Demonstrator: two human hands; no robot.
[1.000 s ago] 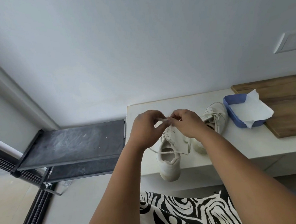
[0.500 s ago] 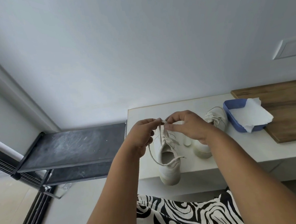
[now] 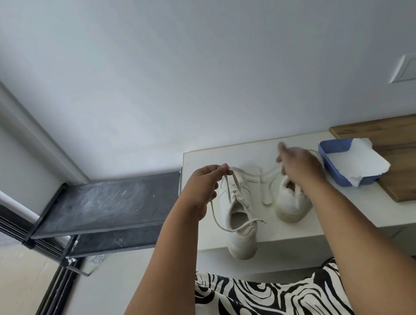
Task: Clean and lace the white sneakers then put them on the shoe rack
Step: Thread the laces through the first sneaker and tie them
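White counter bears sneakers; left hand pinches lace

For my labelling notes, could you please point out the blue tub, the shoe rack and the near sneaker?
blue tub (image 3: 331, 171): head view, its front wall.
shoe rack (image 3: 107, 202): head view, top shelf.
near sneaker (image 3: 241, 240): head view, its heel.

white counter, two sneakers, board

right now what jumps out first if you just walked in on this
Two white sneakers sit on a white ledge: the left sneaker overhangs its front edge while the left hand pinches its lace up. The blurred right hand hovers over the right sneaker, beside a blue tray.
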